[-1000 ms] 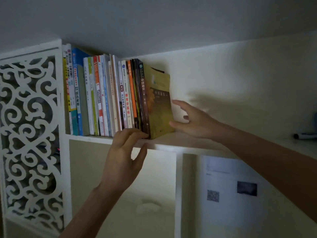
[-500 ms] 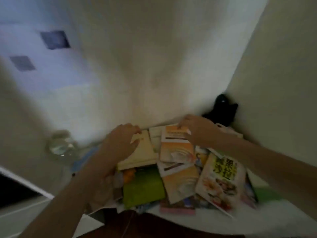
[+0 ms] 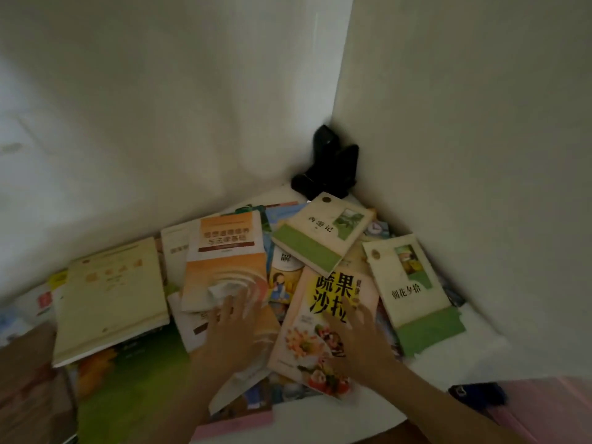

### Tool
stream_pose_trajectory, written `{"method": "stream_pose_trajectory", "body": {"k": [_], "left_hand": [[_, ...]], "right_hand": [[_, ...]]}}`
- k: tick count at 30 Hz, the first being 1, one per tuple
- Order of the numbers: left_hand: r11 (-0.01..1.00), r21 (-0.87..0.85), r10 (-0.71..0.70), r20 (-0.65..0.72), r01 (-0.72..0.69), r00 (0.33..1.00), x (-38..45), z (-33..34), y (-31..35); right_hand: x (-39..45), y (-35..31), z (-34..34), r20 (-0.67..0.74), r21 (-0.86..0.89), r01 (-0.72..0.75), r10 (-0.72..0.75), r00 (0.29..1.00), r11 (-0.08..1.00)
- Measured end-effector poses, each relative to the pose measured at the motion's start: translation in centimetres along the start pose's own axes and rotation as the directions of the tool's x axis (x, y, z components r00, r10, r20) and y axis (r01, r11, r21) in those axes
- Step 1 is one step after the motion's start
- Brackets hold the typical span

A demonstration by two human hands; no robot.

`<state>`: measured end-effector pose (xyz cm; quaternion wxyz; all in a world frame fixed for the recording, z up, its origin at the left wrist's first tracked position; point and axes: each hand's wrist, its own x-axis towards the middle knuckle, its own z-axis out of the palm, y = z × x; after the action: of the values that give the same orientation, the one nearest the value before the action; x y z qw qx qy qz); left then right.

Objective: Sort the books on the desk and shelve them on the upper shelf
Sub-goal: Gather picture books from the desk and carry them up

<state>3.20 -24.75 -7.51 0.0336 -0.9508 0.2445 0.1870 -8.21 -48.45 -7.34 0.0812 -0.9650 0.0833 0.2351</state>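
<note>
We find the books [image 3: 224,283] heaped on the white desk [image 3: 474,344]. Left hand [image 3: 232,328] lies spread on the orange book [image 3: 224,251]; right hand [image 3: 358,339], fingers splayed, on the salad cookbook [image 3: 323,315].

Dim light; two plain white walls [image 3: 160,107] meet at corner behind desk [image 3: 464,341]

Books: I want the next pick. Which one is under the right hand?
The fruit-and-vegetable salad cookbook, with food photos on its cover; the right hand lies flat on it.
</note>
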Motion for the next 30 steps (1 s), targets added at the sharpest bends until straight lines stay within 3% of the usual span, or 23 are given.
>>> {"method": "stream_pose_trajectory", "body": {"k": [3, 5, 8, 11, 13, 15, 17, 20, 21, 23, 25, 27, 30], "left_hand": [[0.999, -0.035, 0.017, -0.100, -0.020, 0.995, 0.3, 0.9, 1.6], [0.979, -0.183, 0.067, -0.140, -0.093, 0.988, 0.1, 0.4, 3.6], [0.919, -0.379, 0.088, -0.073, -0.109, 0.993, -0.5, 1.1, 7.1], [0.869, -0.495, -0.043, -0.060, 0.008, 0.997, 0.8, 2.6, 8.8], [0.805, -0.565, -0.181, 0.055, 0.180, 0.982, 1.8, 2.5, 9.2], [0.640, -0.720, -0.216, 0.167, 0.269, 0.962, 1.2, 1.0, 9.6], [0.478, -0.830, -0.154, 0.245, 0.289, 0.957, -0.1, -0.5, 10.3], [0.240, -0.905, -0.084, 0.341, 0.352, 0.936, -2.6, -3.0, 11.0], [0.227, -0.912, -0.060, 0.337, 0.341, 0.940, -3.2, -3.6, 11.3], [0.312, -0.913, -0.025, 0.269, 0.263, 0.963, -4.0, -4.2, 11.8], [0.308, -0.934, 0.000, 0.189, 0.180, 0.982, -3.7, -5.0, 13.4], [0.249, -0.962, 0.074, 0.132, 0.110, 0.988, -2.2, -5.6, 16.1], [0.307, -0.952, 0.071, 0.039, 0.016, 0.997, 2.5, -5.1, 20.9]], "right_hand": [[-0.4, 0.6, 1.1, -0.095, 0.143, 0.034, -0.020, 0.995, 0.989], [-0.5, 0.9, 1.7, -0.210, 0.296, 0.051, 0.013, 0.978, 0.954], [-1.1, 1.3, 2.1, -0.320, 0.562, -0.019, 0.238, 0.917, 0.827], [-2.2, 1.6, 2.3, -0.254, 0.706, -0.112, 0.398, 0.881, 0.699], [-2.6, 1.6, 2.0, -0.121, 0.796, -0.190, 0.458, 0.881, 0.574], [-2.8, 1.7, 1.6, -0.025, 0.850, -0.230, 0.473, 0.880, 0.473], [-3.0, 2.0, 1.1, 0.013, 0.879, -0.232, 0.466, 0.884, 0.416], [-3.8, 3.3, -0.1, 0.035, 0.858, -0.233, 0.401, 0.916, 0.458], [-4.3, 3.8, -0.8, 0.030, 0.846, -0.226, 0.380, 0.925, 0.483], [-5.5, 5.4, -2.2, -0.018, 0.822, -0.187, 0.353, 0.936, 0.538], [-6.4, 7.8, -4.0, -0.075, 0.783, -0.151, 0.333, 0.940, 0.603], [-6.1, 11.2, -5.9, -0.118, 0.746, -0.157, 0.361, 0.925, 0.647], [-3.3, 16.8, -7.8, -0.192, 0.730, -0.178, 0.448, 0.873, 0.660]]}}
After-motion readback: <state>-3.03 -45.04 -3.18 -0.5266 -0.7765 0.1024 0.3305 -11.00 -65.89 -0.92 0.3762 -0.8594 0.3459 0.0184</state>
